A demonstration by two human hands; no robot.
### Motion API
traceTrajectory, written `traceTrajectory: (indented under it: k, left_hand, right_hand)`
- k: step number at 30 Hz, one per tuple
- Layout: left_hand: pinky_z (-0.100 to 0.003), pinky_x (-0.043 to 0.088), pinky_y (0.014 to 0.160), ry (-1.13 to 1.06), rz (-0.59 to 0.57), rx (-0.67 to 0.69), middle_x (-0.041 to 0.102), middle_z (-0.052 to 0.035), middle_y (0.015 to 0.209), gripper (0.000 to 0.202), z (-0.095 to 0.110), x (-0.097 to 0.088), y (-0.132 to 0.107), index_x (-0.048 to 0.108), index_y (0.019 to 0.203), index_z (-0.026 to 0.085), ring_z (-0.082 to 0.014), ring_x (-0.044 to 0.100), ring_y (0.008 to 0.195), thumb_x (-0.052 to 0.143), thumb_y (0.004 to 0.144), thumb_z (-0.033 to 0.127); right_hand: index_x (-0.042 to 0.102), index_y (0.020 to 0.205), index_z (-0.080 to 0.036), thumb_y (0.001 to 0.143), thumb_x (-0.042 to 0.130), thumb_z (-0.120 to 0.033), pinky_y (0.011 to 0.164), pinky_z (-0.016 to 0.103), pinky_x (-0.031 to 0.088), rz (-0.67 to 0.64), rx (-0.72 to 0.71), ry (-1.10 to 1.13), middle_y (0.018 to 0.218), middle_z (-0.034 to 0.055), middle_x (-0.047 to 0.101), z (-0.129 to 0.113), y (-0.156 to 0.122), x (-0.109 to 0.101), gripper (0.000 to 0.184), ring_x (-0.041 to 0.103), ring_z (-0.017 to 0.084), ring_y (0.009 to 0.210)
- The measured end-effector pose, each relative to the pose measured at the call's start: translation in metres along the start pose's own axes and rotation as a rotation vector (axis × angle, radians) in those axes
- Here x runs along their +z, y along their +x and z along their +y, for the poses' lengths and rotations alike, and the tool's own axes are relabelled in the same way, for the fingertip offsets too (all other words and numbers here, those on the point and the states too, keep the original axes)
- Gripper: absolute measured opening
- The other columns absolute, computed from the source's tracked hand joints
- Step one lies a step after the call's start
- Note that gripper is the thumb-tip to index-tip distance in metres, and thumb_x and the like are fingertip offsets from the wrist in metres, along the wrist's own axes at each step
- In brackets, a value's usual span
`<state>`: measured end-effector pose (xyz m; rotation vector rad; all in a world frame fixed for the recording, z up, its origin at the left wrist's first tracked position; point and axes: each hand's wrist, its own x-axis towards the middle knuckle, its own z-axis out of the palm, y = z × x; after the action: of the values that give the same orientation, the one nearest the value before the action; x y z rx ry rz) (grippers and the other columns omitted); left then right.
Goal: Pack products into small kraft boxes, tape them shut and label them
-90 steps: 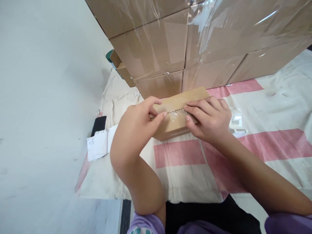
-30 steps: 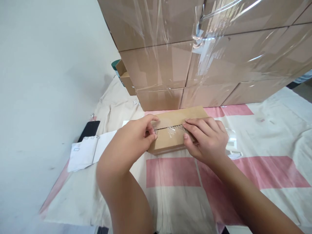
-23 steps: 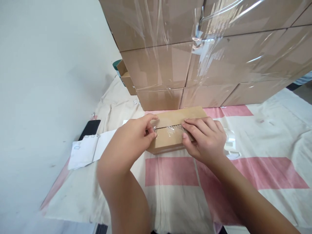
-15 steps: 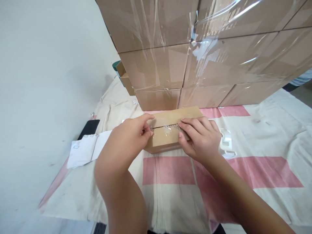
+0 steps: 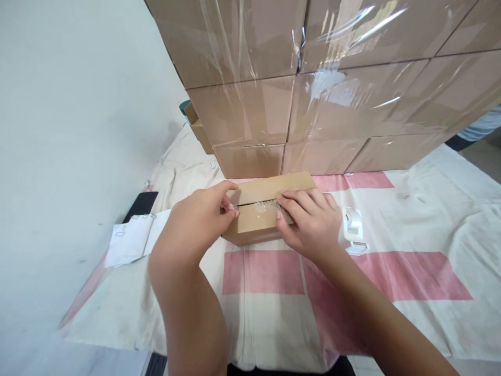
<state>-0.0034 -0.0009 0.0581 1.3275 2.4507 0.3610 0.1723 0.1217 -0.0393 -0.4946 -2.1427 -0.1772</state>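
A small cardboard box (image 5: 260, 222) lies on the cloth-covered table, its two top flaps meeting along a narrow seam. Clear tape (image 5: 261, 207) glints across the middle of that seam. At the box's left end, my left hand (image 5: 195, 216) is closed in a pinch, with a shiny bit of the tape at its fingertips. My right hand (image 5: 313, 219) grips the right end from above, fingertips on the seam and thumb on the near flap, hiding that part of the box. Just right of this hand stands a white tape dispenser (image 5: 354, 232).
Stacked cartons (image 5: 250, 115) wrapped in clear film rise behind the box. White papers (image 5: 131, 240) and a black phone (image 5: 141, 205) lie at left near the wall (image 5: 78, 130). An open carton (image 5: 200, 133) stands behind. A person's light-blue clothing (image 5: 483, 125) shows at far right.
The whole view has shifted slightly, so the box, hands and dispenser appear a little further left. Both hands keep the same places on the box.
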Motion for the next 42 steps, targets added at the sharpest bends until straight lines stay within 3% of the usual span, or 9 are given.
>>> traceTrajectory:
  k: [13, 18, 42]
  left_hand:
    - [-0.031, 0.038, 0.065, -0.006, 0.007, 0.018, 0.074, 0.0048, 0.102, 0.041, -0.0006, -0.0002, 0.0, 0.059, 0.128, 0.035, -0.0208, 0.065, 0.087, 0.058, 0.087, 0.032]
    - [-0.031, 0.038, 0.065, -0.015, -0.01, 0.005, 0.074, 0.0055, 0.101, 0.042, 0.0006, -0.0006, 0.001, 0.059, 0.129, 0.035, -0.0193, 0.065, 0.082, 0.058, 0.087, 0.031]
    - [-0.03, 0.038, 0.068, -0.03, -0.008, 0.017, 0.073, 0.0031, 0.096, 0.028, 0.0033, -0.0037, -0.0013, 0.067, 0.115, 0.033, -0.0197, 0.065, 0.085, 0.056, 0.09, 0.028]
  right_hand:
    - [0.072, 0.094, -0.021, 0.087, 0.067, -0.026, 0.073, 0.036, 0.039, 0.007, 0.006, 0.016, 0.097, 0.0022, 0.079, 0.0005, -0.0008, 0.0002, 0.01, 0.062, 0.021, 0.084]
    - [0.072, 0.095, -0.022, 0.086, 0.067, -0.026, 0.072, 0.036, 0.038, -0.004, 0.005, 0.004, 0.098, 0.002, 0.079, 0.0007, -0.0007, 0.0004, 0.011, 0.061, 0.021, 0.085]
    - [0.072, 0.097, -0.02, 0.087, 0.068, -0.024, 0.073, 0.035, 0.039, -0.016, 0.016, 0.014, 0.097, 0.0021, 0.079, -0.0009, 0.001, -0.0028, 0.012, 0.063, 0.02, 0.086]
